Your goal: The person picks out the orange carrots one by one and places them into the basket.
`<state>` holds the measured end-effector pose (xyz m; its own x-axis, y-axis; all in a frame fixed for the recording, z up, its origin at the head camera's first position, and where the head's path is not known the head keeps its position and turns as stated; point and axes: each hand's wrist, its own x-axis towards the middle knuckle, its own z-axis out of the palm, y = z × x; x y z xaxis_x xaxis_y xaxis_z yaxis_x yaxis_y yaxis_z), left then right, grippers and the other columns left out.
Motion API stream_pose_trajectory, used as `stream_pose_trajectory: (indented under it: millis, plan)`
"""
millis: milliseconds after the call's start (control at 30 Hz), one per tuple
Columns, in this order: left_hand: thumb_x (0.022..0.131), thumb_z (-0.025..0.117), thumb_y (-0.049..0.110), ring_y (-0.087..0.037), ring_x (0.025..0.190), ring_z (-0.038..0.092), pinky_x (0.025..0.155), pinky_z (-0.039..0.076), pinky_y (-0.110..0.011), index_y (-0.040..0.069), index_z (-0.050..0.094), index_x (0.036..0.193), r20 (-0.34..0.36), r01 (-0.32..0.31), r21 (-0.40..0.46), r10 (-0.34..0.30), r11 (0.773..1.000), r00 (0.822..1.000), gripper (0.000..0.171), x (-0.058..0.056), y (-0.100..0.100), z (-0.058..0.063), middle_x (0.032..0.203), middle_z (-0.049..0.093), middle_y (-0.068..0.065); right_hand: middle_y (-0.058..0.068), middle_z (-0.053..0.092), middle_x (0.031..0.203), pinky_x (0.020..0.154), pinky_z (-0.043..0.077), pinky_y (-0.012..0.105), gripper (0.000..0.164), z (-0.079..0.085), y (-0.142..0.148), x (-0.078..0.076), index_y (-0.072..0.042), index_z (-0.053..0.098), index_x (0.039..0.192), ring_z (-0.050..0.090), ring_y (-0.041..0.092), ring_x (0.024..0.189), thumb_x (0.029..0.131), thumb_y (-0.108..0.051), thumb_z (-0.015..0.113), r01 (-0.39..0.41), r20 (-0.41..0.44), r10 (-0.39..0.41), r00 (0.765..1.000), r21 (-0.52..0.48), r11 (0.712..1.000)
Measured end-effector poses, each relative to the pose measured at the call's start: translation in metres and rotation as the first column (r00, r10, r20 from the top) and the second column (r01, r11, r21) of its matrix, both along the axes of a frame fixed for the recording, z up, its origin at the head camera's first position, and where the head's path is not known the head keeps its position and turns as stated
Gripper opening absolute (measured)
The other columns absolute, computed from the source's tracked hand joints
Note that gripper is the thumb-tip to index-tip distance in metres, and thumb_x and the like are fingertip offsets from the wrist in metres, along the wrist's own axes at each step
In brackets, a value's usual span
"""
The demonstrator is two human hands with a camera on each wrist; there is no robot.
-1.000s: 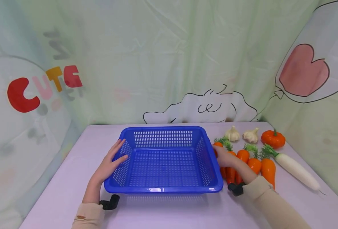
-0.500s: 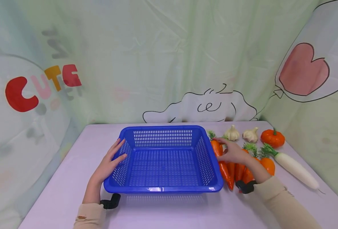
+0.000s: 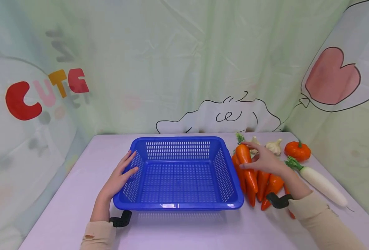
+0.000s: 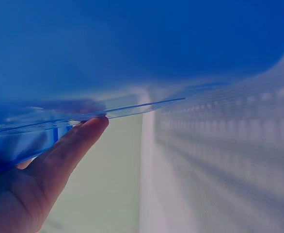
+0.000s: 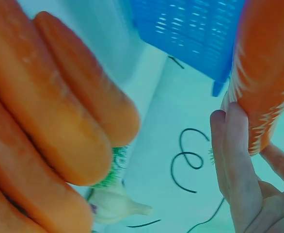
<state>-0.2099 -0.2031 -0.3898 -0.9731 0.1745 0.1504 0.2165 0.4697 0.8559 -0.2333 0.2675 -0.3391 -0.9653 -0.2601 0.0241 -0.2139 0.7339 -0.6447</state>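
My right hand [image 3: 267,159] holds an orange carrot [image 3: 247,168] by its thick leafy end, raised over several other carrots [image 3: 262,184] beside the basket. In the right wrist view, fingers [image 5: 236,145] and thumb lie on either side of this carrot [image 5: 270,58]. On the left, my left hand [image 3: 119,177] rests on the side rim of a blue plastic basket [image 3: 178,207], fingers and thumb spread and fairly straight. The left wrist view shows that hand [image 4: 40,182] against the basket [image 4: 147,39]. The basket's slotted floor shows with nothing on it.
Behind the carrots lie garlic bulbs [image 3: 273,147], one partly covered by my right hand, and a small orange pumpkin [image 3: 298,151]. A white radish [image 3: 323,185] with green leaves lies at the right table edge. A printed curtain [image 3: 178,69] surrounds the table [image 3: 172,232].
My right hand has gripped a carrot beside the basket, lifted it and drawn it slightly right. Carrots beneath the right arm have shifted. The left hand and basket have stayed put.
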Motion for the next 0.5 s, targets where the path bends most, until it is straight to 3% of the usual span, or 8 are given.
stream_pose_trajectory:
  millis: [167, 367, 500]
  plan:
    - [0.094, 0.050, 0.023, -0.037, 0.137, 0.003, 0.100, 0.007, -0.068, 0.010, 0.028, 0.144, 0.020, -0.003, 0.001, 0.003, 1.000, 1.000, 0.056, 0.006, 0.004, 0.011, 0.153, 0.007, -0.011, 0.026, 0.044, 0.122, 0.061, 0.051, 0.030, 0.085, 0.013, -0.003, 0.004, -0.007, 0.028, 0.141, 0.055, 0.024, 0.077, 0.075, -0.033, 0.074, 0.005, 0.001, -0.005, 1.000, -0.016, 1.000]
    - [0.094, 0.047, 0.014, -0.040, 0.136, 0.002, 0.100, 0.005, -0.067, 0.000, 0.028, 0.142, 0.026, -0.002, 0.008, 0.002, 1.000, 1.000, 0.054, 0.019, 0.013, 0.029, 0.151, 0.007, -0.018, 0.029, 0.033, 0.132, 0.065, 0.054, 0.034, 0.084, 0.023, -0.012, 0.007, -0.006, 0.028, 0.141, 0.059, 0.029, 0.087, 0.076, -0.034, 0.073, -0.007, 0.015, 0.008, 1.000, -0.042, 0.999]
    - [0.094, 0.047, 0.015, -0.040, 0.137, 0.002, 0.101, 0.006, -0.067, 0.000, 0.028, 0.142, 0.026, -0.003, 0.003, 0.003, 1.000, 1.000, 0.053, 0.021, 0.014, 0.031, 0.151, 0.007, -0.018, 0.029, 0.032, 0.134, 0.064, 0.054, 0.033, 0.087, 0.030, -0.023, 0.010, -0.008, 0.027, 0.142, 0.058, 0.028, 0.086, 0.075, -0.037, 0.074, 0.009, 0.032, -0.008, 0.999, -0.046, 0.999]
